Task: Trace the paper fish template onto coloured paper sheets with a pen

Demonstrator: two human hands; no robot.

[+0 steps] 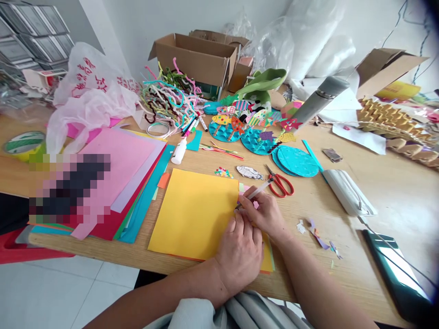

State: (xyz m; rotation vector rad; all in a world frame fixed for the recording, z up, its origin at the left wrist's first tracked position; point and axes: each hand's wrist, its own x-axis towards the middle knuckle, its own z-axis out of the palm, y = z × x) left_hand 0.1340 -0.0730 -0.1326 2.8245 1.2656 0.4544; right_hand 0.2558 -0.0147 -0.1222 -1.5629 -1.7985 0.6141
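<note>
My right hand (264, 212) is closed around a slim pen (259, 189) with a clear barrel and dark end, its tip low at the paper's right part. Beside it, my left hand (240, 249) presses down on a yellow sheet of paper (192, 212), its fingers bent and close together near the pen tip. Whatever lies under those fingertips is hidden. Other coloured sheets peek out beneath the yellow one. Just beyond my hands lie red-handled scissors (281, 183), a black-and-white paper fish (249, 172) and small coloured paper dots (223, 172).
Stacked coloured paper (126, 155) lies left, near a white glue bottle (179, 151). Pipe cleaners (171, 98), blue discs (297, 161) with paper fish, and a grey thermos (320, 98) stand behind. At right are a white power bank (348, 192), cable and phone (394, 269).
</note>
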